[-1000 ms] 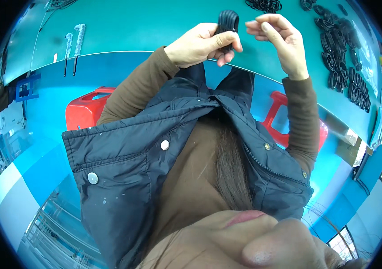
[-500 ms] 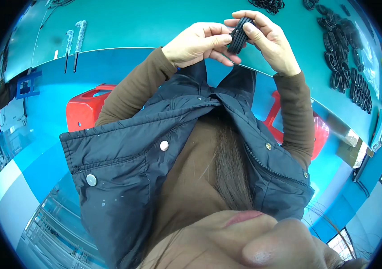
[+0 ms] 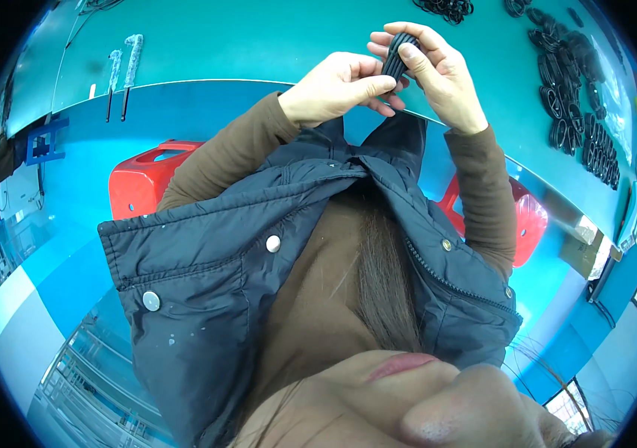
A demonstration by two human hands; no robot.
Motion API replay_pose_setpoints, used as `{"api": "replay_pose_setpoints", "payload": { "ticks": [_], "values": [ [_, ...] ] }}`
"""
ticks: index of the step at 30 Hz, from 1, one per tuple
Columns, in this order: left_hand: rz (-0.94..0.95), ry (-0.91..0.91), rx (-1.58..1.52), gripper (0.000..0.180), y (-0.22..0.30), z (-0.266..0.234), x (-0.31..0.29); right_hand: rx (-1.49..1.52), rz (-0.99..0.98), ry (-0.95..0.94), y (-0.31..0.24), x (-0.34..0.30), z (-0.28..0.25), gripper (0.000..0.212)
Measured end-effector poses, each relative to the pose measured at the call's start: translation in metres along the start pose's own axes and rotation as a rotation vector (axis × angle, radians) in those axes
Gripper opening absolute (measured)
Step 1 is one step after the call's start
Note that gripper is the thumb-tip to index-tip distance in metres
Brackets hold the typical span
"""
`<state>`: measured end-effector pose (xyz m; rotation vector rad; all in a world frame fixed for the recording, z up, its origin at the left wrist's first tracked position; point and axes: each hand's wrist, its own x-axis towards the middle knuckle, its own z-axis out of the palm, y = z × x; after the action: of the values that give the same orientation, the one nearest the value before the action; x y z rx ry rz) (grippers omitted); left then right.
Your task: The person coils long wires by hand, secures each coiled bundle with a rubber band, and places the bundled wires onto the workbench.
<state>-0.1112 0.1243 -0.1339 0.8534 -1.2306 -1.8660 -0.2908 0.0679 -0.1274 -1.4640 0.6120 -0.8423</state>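
Between my two hands is a small bundle of coiled black cable (image 3: 399,61), held above the near edge of the green table (image 3: 259,41). My right hand (image 3: 434,71) grips its upper part, thumb on the near side and fingers behind. The thumb of my left hand (image 3: 345,84) presses on the bundle's lower end, with the fingers partly hidden behind it. The loops lie close together and stand tilted.
Many coiled black cables (image 3: 557,82) lie in rows on the table at the right, with another pile (image 3: 445,9) at the far edge. Two wrapped tools with dark shafts (image 3: 133,60) lie at the left. A red stool (image 3: 139,183) stands below the table.
Both hands have shifted slightly, the left one toward me. The cable bundle has turned a little, and my left thumb now lies over its lower end.
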Motion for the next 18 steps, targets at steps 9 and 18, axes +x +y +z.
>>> {"api": "replay_pose_setpoints", "payload": {
  "ticks": [9, 18],
  "values": [
    [0.072, -0.064, 0.028, 0.024, 0.002, 0.006, 0.003, 0.155, 0.034, 0.132, -0.006, -0.01, 0.015, 0.037],
    [0.102, -0.061, 0.058, 0.027, -0.004, 0.011, 0.017, 0.336, 0.037, 0.305, -0.003, -0.019, 0.018, 0.038]
  ]
}}
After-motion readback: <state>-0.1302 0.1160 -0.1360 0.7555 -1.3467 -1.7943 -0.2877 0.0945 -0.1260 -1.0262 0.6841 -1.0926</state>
